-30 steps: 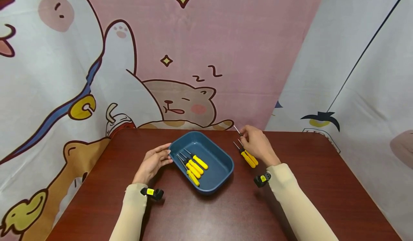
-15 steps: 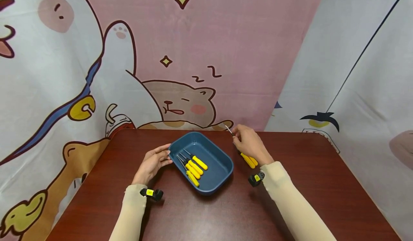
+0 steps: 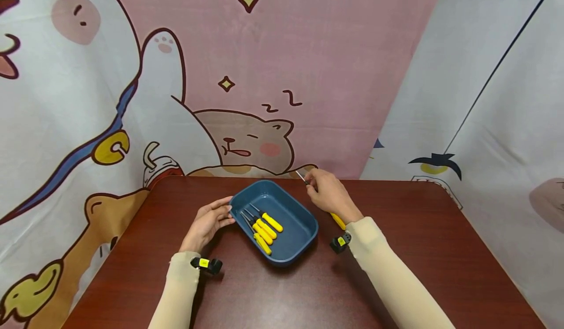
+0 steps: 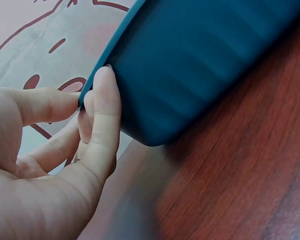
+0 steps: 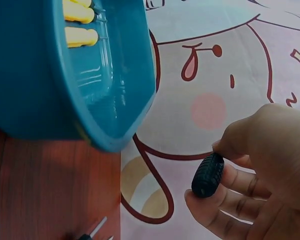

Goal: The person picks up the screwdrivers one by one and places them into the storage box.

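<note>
A blue tray (image 3: 304,223) stands mid-table with several yellow-handled screwdrivers (image 3: 264,227) lying in it. My left hand (image 3: 210,220) rests at the tray's left rim, its straight fingers (image 4: 104,107) pressed against the outer wall (image 4: 200,65). My right hand (image 3: 314,184) hovers over the tray's far right corner and grips a screwdriver, whose metal tip (image 3: 301,175) points up and left. In the right wrist view the hand (image 5: 215,160) pinches the screwdriver's black ribbed grip (image 5: 208,175) beside the tray (image 5: 35,90).
One more yellow screwdriver (image 3: 338,220) lies on the brown table (image 3: 440,250) right of the tray, partly hidden by my right wrist. A metal screwdriver tip (image 5: 96,228) shows on the table below the tray. Cartoon-print cloth (image 3: 264,74) hangs behind and at both sides.
My right hand has lifted a screwdriver from the table and carried it left, from beside the loose screwdrivers to above the tray's far right corner. The left hand and tray stay still.
</note>
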Action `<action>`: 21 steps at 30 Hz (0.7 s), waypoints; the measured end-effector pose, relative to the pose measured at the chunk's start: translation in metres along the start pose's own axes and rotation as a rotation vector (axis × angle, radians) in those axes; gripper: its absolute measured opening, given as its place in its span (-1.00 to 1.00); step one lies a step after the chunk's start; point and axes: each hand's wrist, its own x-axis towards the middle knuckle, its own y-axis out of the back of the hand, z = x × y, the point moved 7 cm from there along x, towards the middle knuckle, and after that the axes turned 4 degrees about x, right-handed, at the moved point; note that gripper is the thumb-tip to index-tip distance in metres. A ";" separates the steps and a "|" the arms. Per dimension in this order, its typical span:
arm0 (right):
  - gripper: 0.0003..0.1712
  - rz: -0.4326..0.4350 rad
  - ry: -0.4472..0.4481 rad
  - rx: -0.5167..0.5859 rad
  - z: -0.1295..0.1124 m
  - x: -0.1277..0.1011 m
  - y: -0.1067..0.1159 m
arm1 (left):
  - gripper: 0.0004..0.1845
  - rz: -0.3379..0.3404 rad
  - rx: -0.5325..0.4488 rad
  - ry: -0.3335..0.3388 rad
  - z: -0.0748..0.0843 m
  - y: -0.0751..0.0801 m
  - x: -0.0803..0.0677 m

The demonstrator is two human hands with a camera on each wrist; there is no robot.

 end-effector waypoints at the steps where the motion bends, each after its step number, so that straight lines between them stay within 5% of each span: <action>1: -0.78 -0.001 0.006 0.000 -0.002 0.001 -0.001 | -0.52 -0.001 0.002 0.000 0.000 0.000 0.000; 21: -0.76 -0.075 0.059 -0.022 -0.027 0.012 -0.024 | -0.51 -0.010 0.003 -0.004 0.002 -0.001 -0.001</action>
